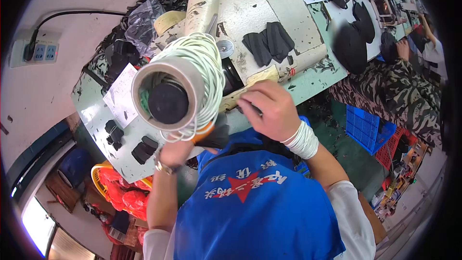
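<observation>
A grey tube wound with white elastic cord (192, 74) stands close to the camera and hides part of the work. My left hand (175, 151) comes up beneath it, a bracelet on the wrist and an orange cover on one finger, and grips a black fabric piece (217, 136). My right hand (267, 108) is curled over the other end of that piece at the front edge of the sewing machine's worn white bed (293, 14). White bands (302, 140) wrap my right wrist. A stack of black pieces (269, 42) lies on the bed.
More black pieces (143, 150) and a paper slip (120, 94) lie on the green table (94, 110). A power strip (37, 51) hangs on the wall. A yellow basket with red bags (118, 188) and a blue crate (368, 127) sit below. Another person (399, 84) works at right.
</observation>
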`<state>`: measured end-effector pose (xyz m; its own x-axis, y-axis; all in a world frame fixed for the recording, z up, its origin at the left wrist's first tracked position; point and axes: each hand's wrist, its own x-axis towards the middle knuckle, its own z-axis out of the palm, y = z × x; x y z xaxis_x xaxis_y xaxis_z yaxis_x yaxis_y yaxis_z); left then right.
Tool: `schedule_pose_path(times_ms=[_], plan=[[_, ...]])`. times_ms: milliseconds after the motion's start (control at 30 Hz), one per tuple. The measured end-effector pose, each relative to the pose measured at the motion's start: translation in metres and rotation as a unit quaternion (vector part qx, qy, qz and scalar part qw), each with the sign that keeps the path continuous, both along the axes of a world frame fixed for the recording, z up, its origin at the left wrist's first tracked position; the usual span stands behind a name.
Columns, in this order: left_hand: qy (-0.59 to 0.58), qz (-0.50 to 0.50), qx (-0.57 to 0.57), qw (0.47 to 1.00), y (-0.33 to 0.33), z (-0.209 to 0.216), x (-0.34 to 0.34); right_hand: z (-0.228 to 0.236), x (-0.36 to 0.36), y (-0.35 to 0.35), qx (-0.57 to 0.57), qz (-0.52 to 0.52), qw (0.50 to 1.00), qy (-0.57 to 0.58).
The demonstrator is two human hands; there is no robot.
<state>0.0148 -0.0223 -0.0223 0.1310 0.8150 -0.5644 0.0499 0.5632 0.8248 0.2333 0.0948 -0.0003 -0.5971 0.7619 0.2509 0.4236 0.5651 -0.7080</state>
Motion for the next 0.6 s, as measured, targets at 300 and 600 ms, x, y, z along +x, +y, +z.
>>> schedule_pose_path(times_ms=[300,600], plan=[[0.228,-0.085,0.249,0.937,-0.004,-0.077,-0.029,-0.004,-0.029,0.007,-0.003,0.043,0.995,-0.085],[0.066,0.045,0.134,0.988,0.002,-0.032,-0.031,0.007,-0.003,0.03,-0.162,0.084,0.982,-0.051]])
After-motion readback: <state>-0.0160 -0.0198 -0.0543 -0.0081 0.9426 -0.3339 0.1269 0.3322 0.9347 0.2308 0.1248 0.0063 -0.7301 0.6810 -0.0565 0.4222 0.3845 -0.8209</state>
